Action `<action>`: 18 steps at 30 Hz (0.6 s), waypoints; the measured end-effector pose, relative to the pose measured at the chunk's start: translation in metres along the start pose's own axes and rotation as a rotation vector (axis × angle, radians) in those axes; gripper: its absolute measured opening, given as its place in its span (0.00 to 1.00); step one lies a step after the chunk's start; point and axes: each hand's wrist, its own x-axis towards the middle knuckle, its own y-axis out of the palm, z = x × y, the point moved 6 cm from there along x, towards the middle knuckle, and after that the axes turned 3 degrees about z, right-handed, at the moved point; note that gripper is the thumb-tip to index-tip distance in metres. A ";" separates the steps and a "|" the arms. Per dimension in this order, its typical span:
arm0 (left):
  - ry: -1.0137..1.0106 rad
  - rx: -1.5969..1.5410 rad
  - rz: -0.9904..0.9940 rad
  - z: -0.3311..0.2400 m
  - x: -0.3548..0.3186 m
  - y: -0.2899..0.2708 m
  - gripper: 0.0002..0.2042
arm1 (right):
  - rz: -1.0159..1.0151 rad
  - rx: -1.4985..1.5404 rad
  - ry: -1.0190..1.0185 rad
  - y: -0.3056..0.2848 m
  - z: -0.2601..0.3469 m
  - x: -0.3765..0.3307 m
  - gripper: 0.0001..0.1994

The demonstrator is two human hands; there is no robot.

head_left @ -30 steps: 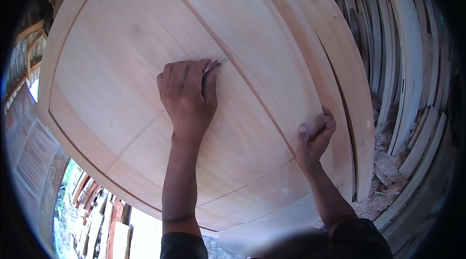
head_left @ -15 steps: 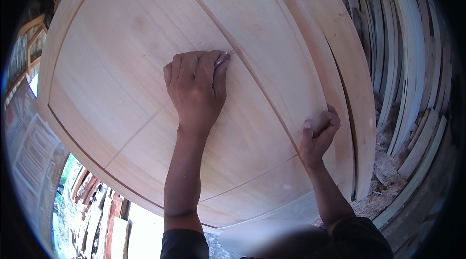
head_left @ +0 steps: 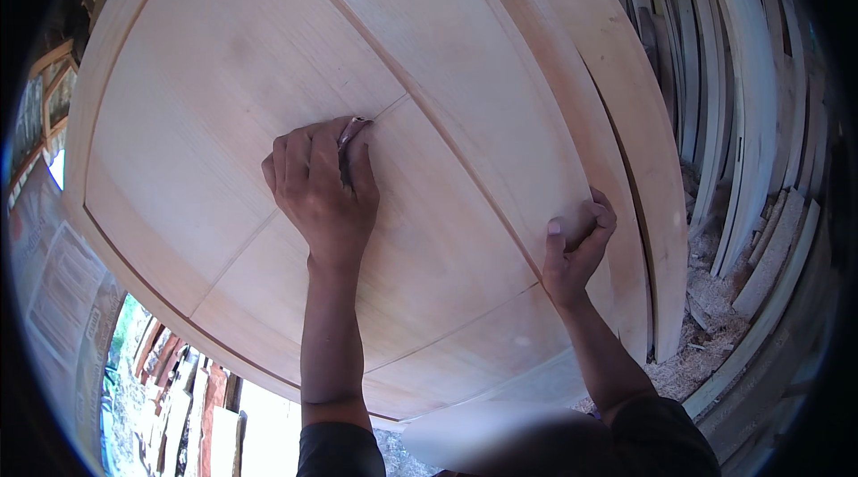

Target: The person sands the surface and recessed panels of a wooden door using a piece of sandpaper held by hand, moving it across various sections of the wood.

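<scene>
A large pale wooden door with recessed panels fills the middle of the view. My left hand lies on its panel, fingers bent and pressed down over a folded piece of sandpaper. Only the folded edge shows between thumb and forefinger; the rest is under the hand. The hand is over a thin line that slants across the panel. Farther right, my right hand has its fingers curled over the door's long edge, thumb raised on the near face.
Another pale board lies beneath the door's right side. Long planks stand at the right, with wood shavings below them. More cut boards are at the lower left, near a printed sheet.
My left hand has slid with the sandpaper to the left and slightly nearer along the panel. My right hand keeps its place at the edge. The view has shifted slightly.
</scene>
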 end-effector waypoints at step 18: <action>0.099 -0.065 0.027 -0.015 0.023 0.013 0.08 | -0.012 0.059 0.036 0.003 -0.001 -0.004 0.28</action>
